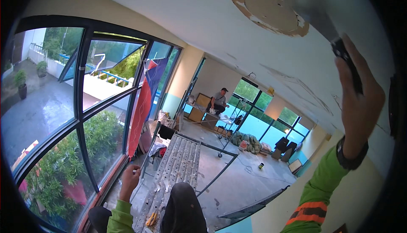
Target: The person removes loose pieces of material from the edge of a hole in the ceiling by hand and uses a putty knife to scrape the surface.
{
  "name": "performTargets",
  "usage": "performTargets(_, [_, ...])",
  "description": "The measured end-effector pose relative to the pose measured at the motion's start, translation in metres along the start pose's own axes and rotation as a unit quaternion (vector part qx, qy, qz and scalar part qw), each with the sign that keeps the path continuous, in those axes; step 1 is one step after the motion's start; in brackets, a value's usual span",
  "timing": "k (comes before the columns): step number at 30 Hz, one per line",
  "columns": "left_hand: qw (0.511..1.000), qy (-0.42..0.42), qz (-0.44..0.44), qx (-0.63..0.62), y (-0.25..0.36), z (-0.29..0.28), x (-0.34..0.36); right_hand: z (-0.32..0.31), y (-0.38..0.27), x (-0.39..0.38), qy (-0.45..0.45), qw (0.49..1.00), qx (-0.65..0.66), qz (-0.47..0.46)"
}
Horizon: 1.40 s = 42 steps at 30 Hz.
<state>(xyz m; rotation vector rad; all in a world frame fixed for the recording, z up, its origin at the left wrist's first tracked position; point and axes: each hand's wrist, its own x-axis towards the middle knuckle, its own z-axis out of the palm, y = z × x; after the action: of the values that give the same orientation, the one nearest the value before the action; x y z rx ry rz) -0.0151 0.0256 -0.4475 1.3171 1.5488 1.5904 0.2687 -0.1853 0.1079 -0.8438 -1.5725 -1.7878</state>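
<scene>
My right hand point(360, 80) is raised to the ceiling, wrapped round the black handle of a putty knife point(320, 19). Its wide metal blade, blurred at the tip, reaches the edge of a round patch point(271, 8) of bare brown board with ragged white edges in the pale ceiling. Low on the left, my left hand point(129, 180) hangs with its fingers curled in; whether anything is in them cannot be made out. Below it, a perforated metal scaffold platform point(180, 161) is spotted with debris. A yellow-orange utility knife point(151, 219) lies on it beside my knee.
Scaffold rails point(216, 173) frame the platform, high above the floor point(237, 186). Tall framed windows point(82, 84) run along the left, with a red and blue cloth point(146, 93) hanging there. Far off, another person point(218, 101) crouches near boards and several sacks point(250, 142).
</scene>
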Motion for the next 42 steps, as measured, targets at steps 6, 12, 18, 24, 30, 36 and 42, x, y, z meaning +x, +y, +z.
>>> performTargets(6, [1.000,-0.006,0.013,-0.015,0.017,-0.011,-0.003,-0.003,0.001,-0.002,0.014,0.998,-0.052,-0.025])
performTargets(12, [1.000,-0.010,-0.007,-0.018,0.017,-0.008,-0.003,-0.004,0.006,0.006,0.014,0.999,-0.024,-0.039])
performTargets(18, [1.000,-0.014,0.003,0.005,0.018,-0.008,-0.001,0.004,-0.002,0.015,-0.001,0.999,0.013,-0.042])
performTargets(24, [1.000,-0.004,0.016,-0.006,0.023,-0.011,-0.002,-0.005,-0.014,0.002,0.014,0.999,-0.040,-0.013])
performTargets(30, [1.000,0.001,0.009,-0.019,0.008,-0.009,0.002,-0.015,0.002,0.008,-0.006,0.998,-0.047,-0.044])
performTargets(36, [1.000,-0.018,0.010,-0.001,0.006,0.002,0.000,-0.012,0.013,0.010,-0.021,0.996,-0.054,-0.067])
performTargets(42, [0.998,-0.045,0.009,0.036,0.003,0.002,0.000,-0.018,0.024,0.019,-0.029,0.992,-0.062,-0.103])
